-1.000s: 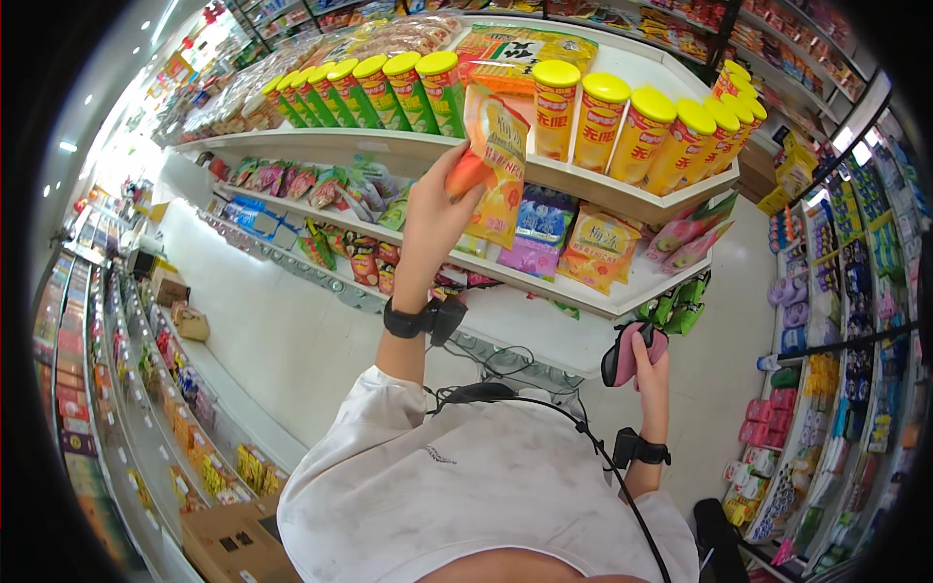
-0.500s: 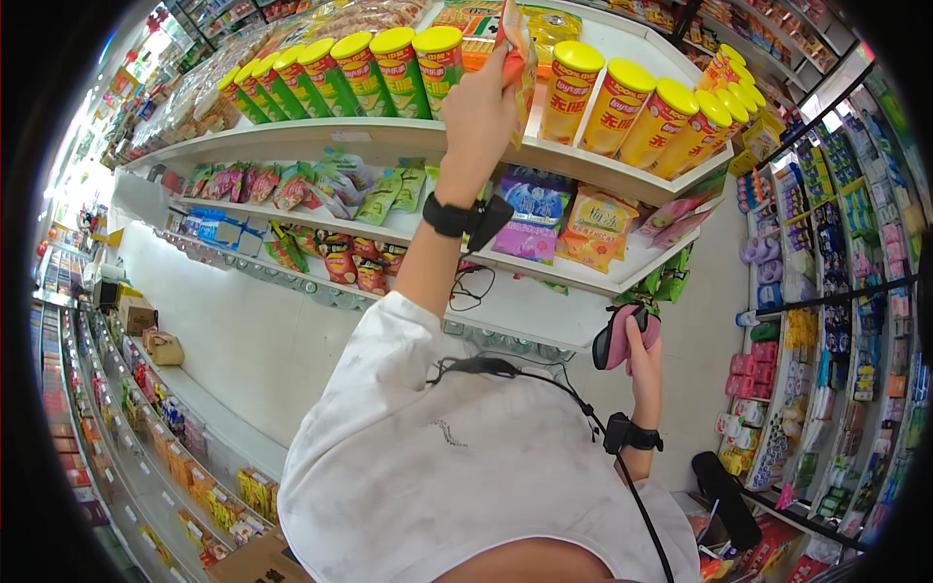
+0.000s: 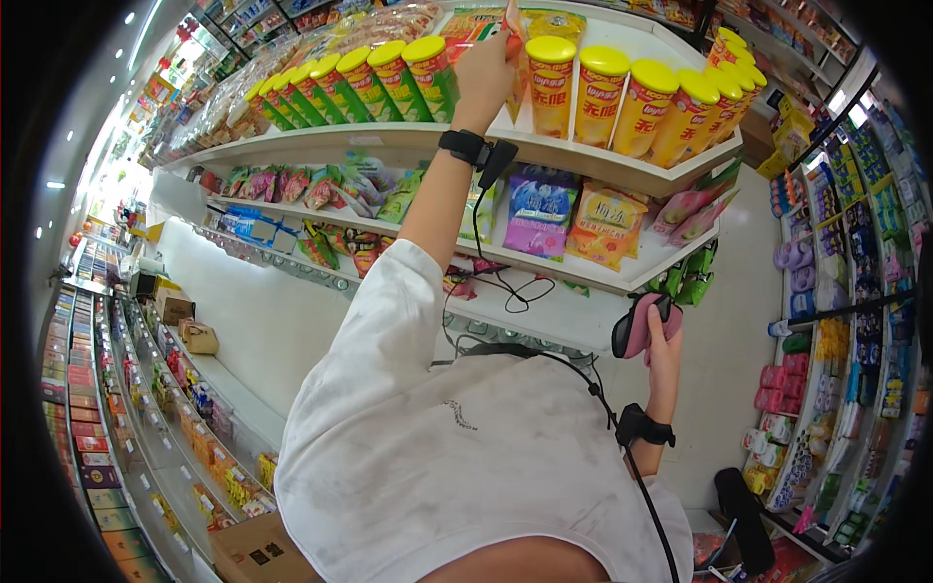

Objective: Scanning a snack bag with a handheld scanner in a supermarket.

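At the top shelf, my left hand (image 3: pixel 483 83) is closed on an upright orange and red snack bag (image 3: pixel 521 83), seen nearly edge-on and partly hidden by my fingers. Green canisters with yellow lids (image 3: pixel 428 78) stand in a row left of the hand. To its right are yellow and orange canisters (image 3: pixel 551 97), also with yellow lids. Flat snack bags (image 3: pixel 474 26) lie behind the hand. Lower at the right, my right hand (image 3: pixel 663 358) grips a rounded pink and black object (image 3: pixel 637 330), its thumb on top; its kind is unclear.
Below the canisters, a lower shelf holds a purple-blue bag (image 3: pixel 537 214), an orange bag (image 3: pixel 604 225) and several small packets. A black cable (image 3: pixel 525 291) loops by my left arm. Stocked racks (image 3: pixel 826 340) line the right side, and tiered shelves (image 3: pixel 165 428) the left.
The view has shifted a little. My left hand, with the snack bag, sits farther in beside the canisters. My right hand still holds the pink and black object, slightly farther right in the picture.
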### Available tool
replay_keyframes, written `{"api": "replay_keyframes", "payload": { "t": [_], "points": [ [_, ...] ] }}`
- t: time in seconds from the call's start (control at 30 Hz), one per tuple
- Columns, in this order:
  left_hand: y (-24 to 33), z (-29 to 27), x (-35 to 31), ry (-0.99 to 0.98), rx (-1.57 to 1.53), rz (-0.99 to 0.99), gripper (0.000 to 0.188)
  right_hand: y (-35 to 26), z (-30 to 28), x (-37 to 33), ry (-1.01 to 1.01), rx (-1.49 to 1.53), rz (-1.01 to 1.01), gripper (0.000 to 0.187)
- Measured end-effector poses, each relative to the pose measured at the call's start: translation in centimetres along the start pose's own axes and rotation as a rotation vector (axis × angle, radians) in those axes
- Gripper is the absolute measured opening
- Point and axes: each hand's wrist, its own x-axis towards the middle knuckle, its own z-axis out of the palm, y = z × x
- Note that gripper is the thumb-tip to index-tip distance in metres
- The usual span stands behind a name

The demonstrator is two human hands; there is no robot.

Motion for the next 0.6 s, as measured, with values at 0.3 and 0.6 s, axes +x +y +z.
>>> {"api": "replay_keyframes", "payload": {
  "t": [0.3, 0.6],
  "points": [
    [-1.2, -0.5, -0.5, -0.269, -0.215, -0.225, 0.071, -0.4, -1.8, 0.9, -0.008, 0.045, -0.032, 0.027],
    [2.5, -5.7, -6.9, -0.102, -0.225, -0.121, 0.074, 0.1, -2.4, 3.5, 0.015, 0.000, -0.062, 0.026]
  ]
}}
